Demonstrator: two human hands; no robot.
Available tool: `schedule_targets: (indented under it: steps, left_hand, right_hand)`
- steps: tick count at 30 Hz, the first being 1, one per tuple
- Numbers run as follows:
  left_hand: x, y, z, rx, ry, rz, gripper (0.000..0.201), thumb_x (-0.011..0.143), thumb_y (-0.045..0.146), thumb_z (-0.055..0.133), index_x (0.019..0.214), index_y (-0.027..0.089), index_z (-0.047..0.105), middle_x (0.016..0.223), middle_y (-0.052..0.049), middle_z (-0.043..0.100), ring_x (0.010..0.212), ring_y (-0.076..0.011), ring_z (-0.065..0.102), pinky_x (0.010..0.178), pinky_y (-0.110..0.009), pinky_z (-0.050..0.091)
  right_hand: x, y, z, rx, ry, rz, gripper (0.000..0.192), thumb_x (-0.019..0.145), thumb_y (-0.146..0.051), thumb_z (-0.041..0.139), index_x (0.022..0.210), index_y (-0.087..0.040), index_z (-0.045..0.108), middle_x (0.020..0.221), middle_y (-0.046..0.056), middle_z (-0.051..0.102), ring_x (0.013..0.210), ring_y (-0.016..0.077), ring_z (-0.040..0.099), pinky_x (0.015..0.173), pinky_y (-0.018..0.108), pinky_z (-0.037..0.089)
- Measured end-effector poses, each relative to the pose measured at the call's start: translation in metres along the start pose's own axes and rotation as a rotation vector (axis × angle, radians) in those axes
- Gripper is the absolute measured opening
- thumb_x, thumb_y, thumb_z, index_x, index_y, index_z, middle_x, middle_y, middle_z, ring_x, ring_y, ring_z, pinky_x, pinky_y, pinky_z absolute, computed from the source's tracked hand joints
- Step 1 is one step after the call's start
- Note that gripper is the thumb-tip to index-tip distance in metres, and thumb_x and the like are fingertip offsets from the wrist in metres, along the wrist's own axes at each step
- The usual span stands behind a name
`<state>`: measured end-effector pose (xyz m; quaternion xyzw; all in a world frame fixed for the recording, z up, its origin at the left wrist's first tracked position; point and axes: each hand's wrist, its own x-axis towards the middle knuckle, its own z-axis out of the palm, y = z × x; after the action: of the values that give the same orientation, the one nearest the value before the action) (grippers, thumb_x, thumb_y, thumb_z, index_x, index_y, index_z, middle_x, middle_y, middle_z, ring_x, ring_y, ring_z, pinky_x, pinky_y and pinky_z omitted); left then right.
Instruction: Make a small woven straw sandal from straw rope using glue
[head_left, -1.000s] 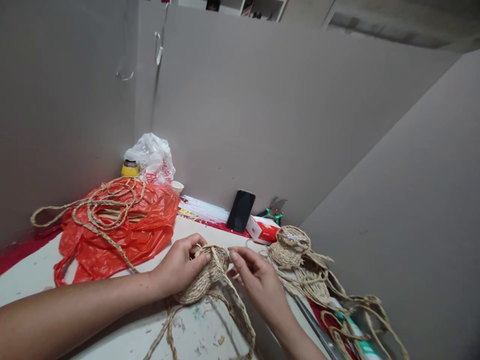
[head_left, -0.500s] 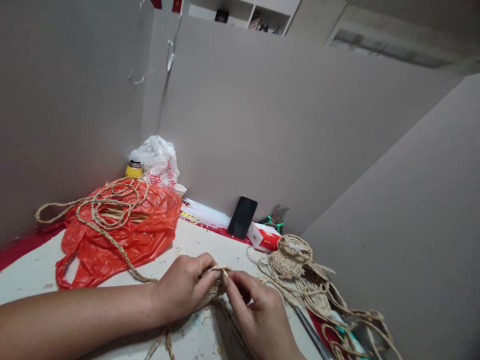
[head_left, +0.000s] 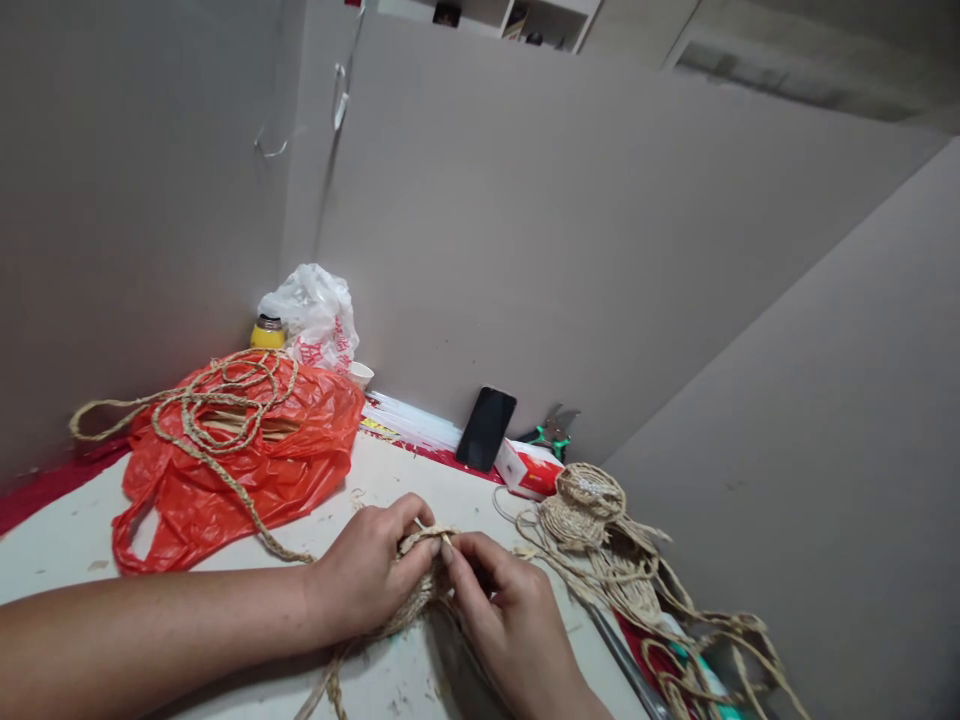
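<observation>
Between my hands, low in the middle of the head view, is a piece of braided straw work [head_left: 420, 602], partly hidden behind my fingers. My left hand [head_left: 371, 570] is closed on it, thumb and forefinger gripping its upper edge. Right beside that grip, my right hand [head_left: 514, 610] pinches the same edge between thumb and forefinger. A long braided straw cord [head_left: 251, 510] runs from under my left wrist up to a loose coil on a red plastic bag [head_left: 300, 455]. Loose straw ends hang below my left forearm.
At right lie coiled straw pieces [head_left: 589, 505] with trailing cords and a long metal tool [head_left: 626, 660]. Along the back are a phone [head_left: 486, 430], a red-and-white box [head_left: 534, 470], green-handled pruners [head_left: 555, 432], a paper cup [head_left: 361, 375], a yellow jar [head_left: 268, 333] and a white plastic bag [head_left: 319, 315].
Both hands keep their grip on the braided straw piece, with only slight finger shifts. The camera view has tilted a little, so the background sits slightly higher.
</observation>
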<state>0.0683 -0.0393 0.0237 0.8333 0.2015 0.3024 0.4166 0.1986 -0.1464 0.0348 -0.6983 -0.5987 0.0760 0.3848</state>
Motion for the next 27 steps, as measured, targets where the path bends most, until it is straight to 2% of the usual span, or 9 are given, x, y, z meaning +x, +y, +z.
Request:
schedule_targets:
  steps: [4, 8, 11, 15, 19, 23, 27]
  left_hand:
    - [0.001, -0.001, -0.001, -0.021, 0.001, 0.004, 0.023, 0.083, 0.020, 0.049, 0.105, 0.019, 0.056, 0.068, 0.003, 0.063, 0.061, -0.0122, 0.054, 0.060, -0.022, 0.038]
    - [0.005, 0.001, -0.005, -0.078, -0.013, 0.057, 0.021, 0.086, 0.022, 0.048, 0.097, 0.018, 0.064, 0.085, -0.003, 0.069, 0.076, -0.0144, 0.062, 0.072, -0.023, 0.042]
    - [0.010, 0.000, -0.009, -0.169, 0.039, 0.023, 0.020, 0.085, 0.023, 0.049, 0.093, 0.016, 0.066, 0.083, -0.003, 0.069, 0.077, -0.0151, 0.061, 0.072, -0.023, 0.043]
    - [0.018, -0.004, -0.014, -0.372, 0.108, -0.093, 0.018, 0.083, 0.029, 0.054, 0.088, 0.014, 0.064, 0.073, -0.002, 0.064, 0.066, -0.0135, 0.056, 0.062, -0.023, 0.042]
    - [0.024, -0.006, -0.015, -0.637, 0.119, -0.230, 0.024, 0.077, 0.036, 0.062, 0.084, 0.013, 0.061, 0.060, 0.002, 0.058, 0.054, -0.0104, 0.051, 0.052, -0.021, 0.038]
    - [0.026, -0.004, -0.014, -0.784, 0.122, -0.321, 0.033, 0.067, 0.041, 0.071, 0.080, 0.013, 0.060, 0.055, 0.004, 0.058, 0.049, -0.0090, 0.051, 0.050, -0.020, 0.039]
    - [0.027, -0.003, -0.013, -0.838, 0.113, -0.374, 0.037, 0.060, 0.042, 0.075, 0.079, 0.013, 0.060, 0.056, 0.002, 0.063, 0.049, -0.0104, 0.055, 0.050, -0.022, 0.041]
  right_hand:
    - [0.003, -0.002, -0.001, 0.116, -0.035, 0.058, 0.026, 0.090, -0.037, 0.049, 0.082, -0.018, 0.065, 0.070, 0.002, 0.067, 0.061, 0.0152, 0.058, 0.058, 0.022, 0.042]
    - [0.006, -0.005, -0.004, 0.264, -0.090, 0.157, 0.030, 0.087, -0.043, 0.052, 0.088, -0.016, 0.065, 0.066, 0.001, 0.062, 0.058, 0.0146, 0.054, 0.053, 0.022, 0.041]
    - [0.008, -0.008, -0.010, 0.360, -0.110, 0.250, 0.034, 0.083, -0.047, 0.056, 0.089, -0.014, 0.064, 0.060, 0.000, 0.058, 0.053, 0.0138, 0.052, 0.051, 0.023, 0.041]
    - [0.010, -0.011, -0.020, 0.467, -0.135, 0.335, 0.035, 0.078, -0.049, 0.062, 0.085, -0.015, 0.062, 0.060, 0.000, 0.060, 0.053, 0.0140, 0.055, 0.052, 0.024, 0.043]
    - [0.013, -0.012, -0.025, 0.473, -0.156, 0.302, 0.033, 0.078, -0.047, 0.062, 0.074, -0.015, 0.063, 0.064, 0.004, 0.064, 0.055, 0.0143, 0.056, 0.053, 0.024, 0.042]
    - [0.015, -0.010, -0.023, 0.452, -0.162, 0.266, 0.031, 0.078, -0.045, 0.062, 0.069, -0.015, 0.067, 0.061, 0.003, 0.063, 0.055, 0.0139, 0.055, 0.054, 0.024, 0.042]
    - [0.014, -0.006, -0.020, 0.410, -0.061, 0.244, 0.027, 0.076, -0.042, 0.066, 0.075, -0.015, 0.069, 0.060, 0.002, 0.064, 0.053, 0.0148, 0.056, 0.051, 0.024, 0.044]
